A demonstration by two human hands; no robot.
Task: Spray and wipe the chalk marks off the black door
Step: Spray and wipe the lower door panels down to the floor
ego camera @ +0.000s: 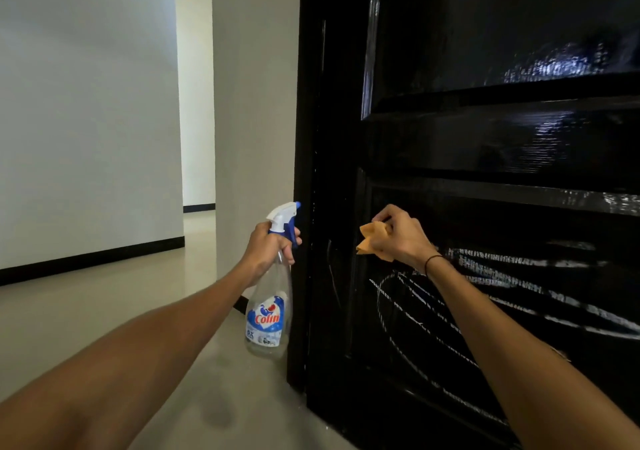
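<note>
We can't see the door's (485,137) top or right side; the picture cuts them off, and glare blurs its glossy black panels. White chalk marks (433,311) loop and streak across the lower panel, partly hidden behind our right forearm. Our right hand (401,238) clutches a crumpled orange cloth (372,238) against the door, just above the chalk. Left of the door's edge, our left hand (268,247) grips the neck of a clear plastic spray bottle (268,311).

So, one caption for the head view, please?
Left hand grips clear spray bottle, right hand holds orange cloth at chalk-marked black door.
</note>
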